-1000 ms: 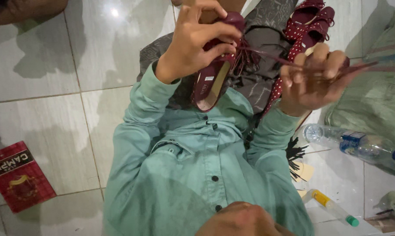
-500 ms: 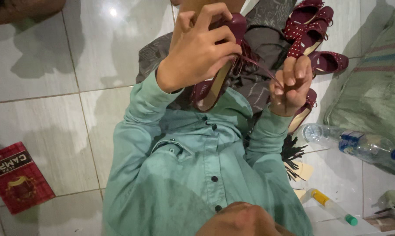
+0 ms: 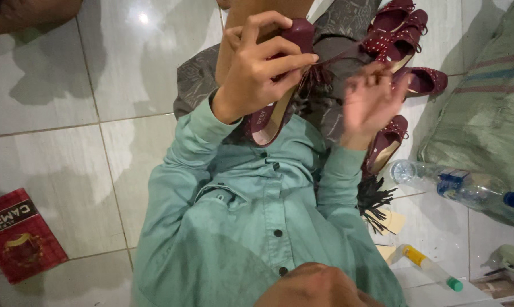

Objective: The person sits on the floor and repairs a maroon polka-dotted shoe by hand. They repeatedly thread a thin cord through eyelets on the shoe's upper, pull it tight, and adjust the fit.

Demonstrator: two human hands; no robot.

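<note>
Firmly within left grip [image 3: 257, 74] — maroon shoe [image 3: 277, 108]

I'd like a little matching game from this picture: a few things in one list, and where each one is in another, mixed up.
Things:
1. maroon shoe
2. plastic water bottle
3. red packet
4. yellow tube with green cap

Places:
A. on the tiles at the far left of the view
B. held up in the left hand
C. on the floor near the bottom right
D. lying on its side beside the green sack

Pairs: 1-B, 2-D, 3-A, 4-C
</note>
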